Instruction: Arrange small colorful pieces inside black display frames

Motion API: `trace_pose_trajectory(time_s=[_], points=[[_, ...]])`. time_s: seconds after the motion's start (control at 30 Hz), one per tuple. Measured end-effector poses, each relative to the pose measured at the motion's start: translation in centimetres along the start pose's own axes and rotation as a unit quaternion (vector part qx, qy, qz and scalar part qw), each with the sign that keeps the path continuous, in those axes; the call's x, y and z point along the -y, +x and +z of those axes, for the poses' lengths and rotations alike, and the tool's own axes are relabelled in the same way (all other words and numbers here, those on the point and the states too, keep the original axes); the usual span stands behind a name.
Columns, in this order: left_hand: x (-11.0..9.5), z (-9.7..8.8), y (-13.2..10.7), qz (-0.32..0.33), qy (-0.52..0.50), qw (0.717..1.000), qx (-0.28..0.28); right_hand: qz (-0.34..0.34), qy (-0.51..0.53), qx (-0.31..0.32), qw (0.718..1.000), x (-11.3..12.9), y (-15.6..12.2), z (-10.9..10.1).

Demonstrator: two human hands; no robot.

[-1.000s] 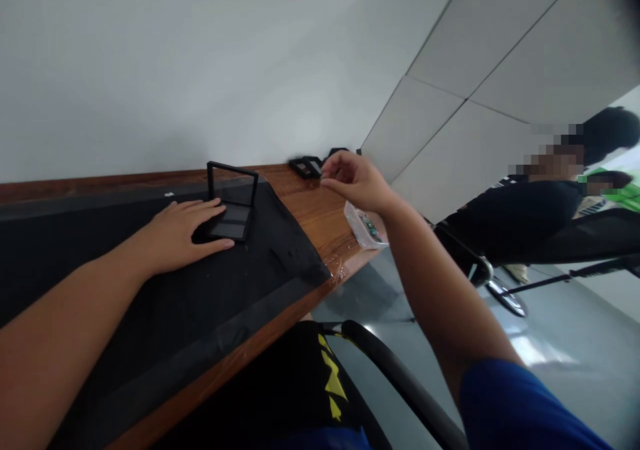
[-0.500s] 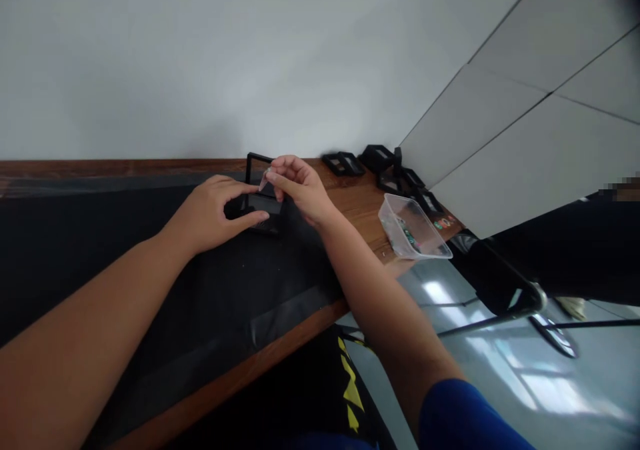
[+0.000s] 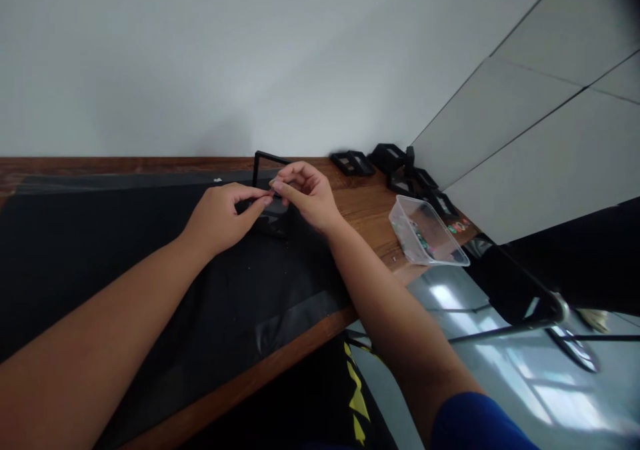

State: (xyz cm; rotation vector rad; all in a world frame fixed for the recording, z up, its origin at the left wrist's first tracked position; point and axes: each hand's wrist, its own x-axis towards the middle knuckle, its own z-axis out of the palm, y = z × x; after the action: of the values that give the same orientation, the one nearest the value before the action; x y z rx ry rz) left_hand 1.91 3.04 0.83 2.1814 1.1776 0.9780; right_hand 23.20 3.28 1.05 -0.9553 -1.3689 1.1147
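Observation:
An open black hinged case (image 3: 267, 160) stands on a black mat (image 3: 150, 270) on a wooden table (image 3: 365, 213). My left hand (image 3: 220, 215) and my right hand (image 3: 305, 195) meet just above the case's base. Both pinch a tiny pale piece (image 3: 273, 185) between thumb and fingertips. The piece is too small to name. The hands hide most of the case's lower half; only its upright lid frame shows behind them.
A clear plastic tub (image 3: 425, 240) with small colourful items sits near the table's right end. Several more black cases (image 3: 395, 170) lie against the wall corner. A chair frame (image 3: 530, 310) and a dark-clothed person stand at the right. My lap is below the table edge.
My right hand came back from the far cases with a small pale piece and moved over the open case. My left hand lifted off the case base and joined in pinching it.

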Motion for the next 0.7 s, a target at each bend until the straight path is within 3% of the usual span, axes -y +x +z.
trace_pose_trajectory(time_s=[0.2, 0.33, 0.5, 0.7], points=[[0.5, -0.4, 0.1, 0.004, 0.062, 0.998, -0.012, -0.023, -0.035, -0.021, 0.999, 0.0, -0.1, -0.3], [0.6, -0.7, 0.1, -0.004, 0.136, 0.991, -0.018, -0.057, -0.151, -0.001, 0.987, -0.2, -0.4, -0.8], [0.3, -0.8, 0.3, 0.003, 0.201, 0.979, -0.024, -0.045, -0.317, -0.001, 0.947, 0.8, -1.2, -0.9], [0.1, -1.1, 0.7, 0.054, 0.232, 0.971, 0.023, -0.008, -0.467, 0.022, 0.884, 2.5, -2.1, 0.1]])
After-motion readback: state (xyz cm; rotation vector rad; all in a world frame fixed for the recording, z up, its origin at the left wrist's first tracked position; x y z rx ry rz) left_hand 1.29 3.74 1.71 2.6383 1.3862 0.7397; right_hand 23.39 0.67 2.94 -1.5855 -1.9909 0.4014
